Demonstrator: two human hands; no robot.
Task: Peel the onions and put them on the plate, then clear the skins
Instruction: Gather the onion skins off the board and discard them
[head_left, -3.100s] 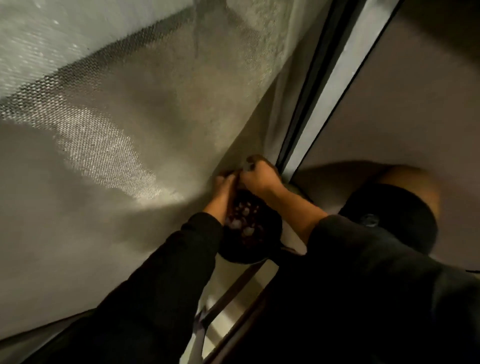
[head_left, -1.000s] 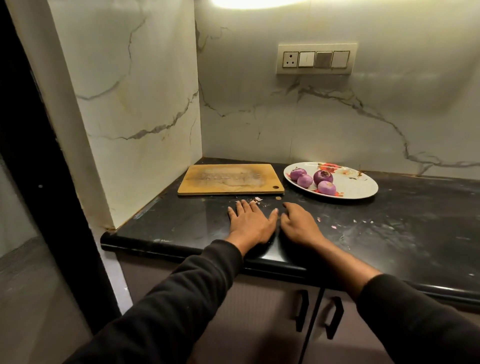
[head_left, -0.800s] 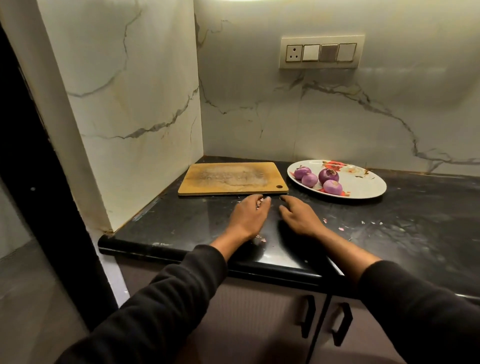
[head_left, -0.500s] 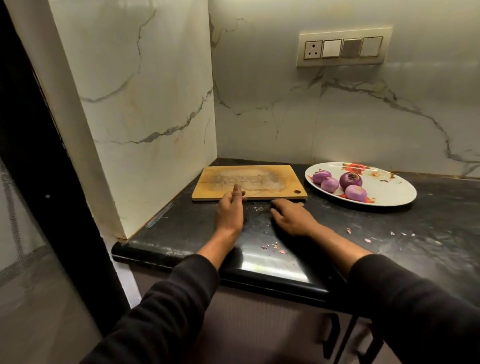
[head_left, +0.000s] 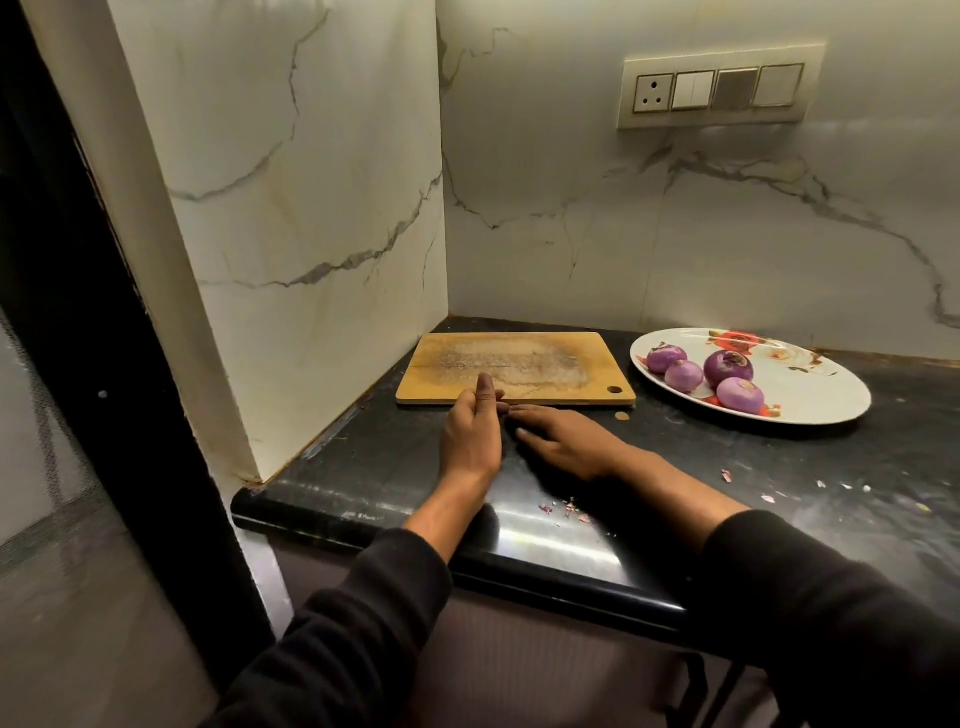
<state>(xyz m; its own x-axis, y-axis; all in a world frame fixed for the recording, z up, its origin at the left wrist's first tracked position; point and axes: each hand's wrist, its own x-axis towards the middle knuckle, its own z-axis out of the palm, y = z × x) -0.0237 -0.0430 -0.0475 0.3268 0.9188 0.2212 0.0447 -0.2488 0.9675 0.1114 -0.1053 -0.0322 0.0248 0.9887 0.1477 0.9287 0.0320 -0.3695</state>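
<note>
My left hand stands edge-on, fingers straight, right hand flat, before the board: I'd sweep remaining skins across the bench together, slowly.

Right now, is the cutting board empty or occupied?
Empty: the cutting board shows only pale wear marks. All four peeled onions lie on the plate.
</note>
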